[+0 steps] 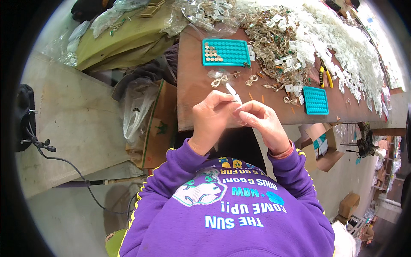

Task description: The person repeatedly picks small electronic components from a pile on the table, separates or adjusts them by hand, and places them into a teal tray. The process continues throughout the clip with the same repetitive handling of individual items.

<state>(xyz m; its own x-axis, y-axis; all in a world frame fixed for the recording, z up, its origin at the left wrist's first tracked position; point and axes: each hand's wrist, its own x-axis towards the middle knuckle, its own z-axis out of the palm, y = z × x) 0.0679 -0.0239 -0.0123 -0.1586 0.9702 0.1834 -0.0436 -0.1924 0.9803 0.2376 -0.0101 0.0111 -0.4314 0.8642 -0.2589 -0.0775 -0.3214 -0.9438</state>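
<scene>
My left hand (209, 120) is raised over the near edge of the table, thumb and forefinger pinched on a slim white plastic piece (231, 90) that points up and away. Close beside it, my right hand (266, 124) has its thumb and forefinger together at the lower end of the same piece; its fingertips cover whatever they grip. Just beyond the hands lie a coiled pale cord (219, 81) and a second small coil (251, 80). Farther back, a teal tray (235, 53) holds several round, coin-like metal discs in its left part.
A large heap of tangled cords with white tags (278, 47) fills the table's back, beside piled clear plastic pieces (351, 47). Yellow-handled pliers (325, 77) and another teal tray (315, 101) lie at right. An open cardboard box (329, 154) stands below; a plastic bag (139, 111) hangs at left.
</scene>
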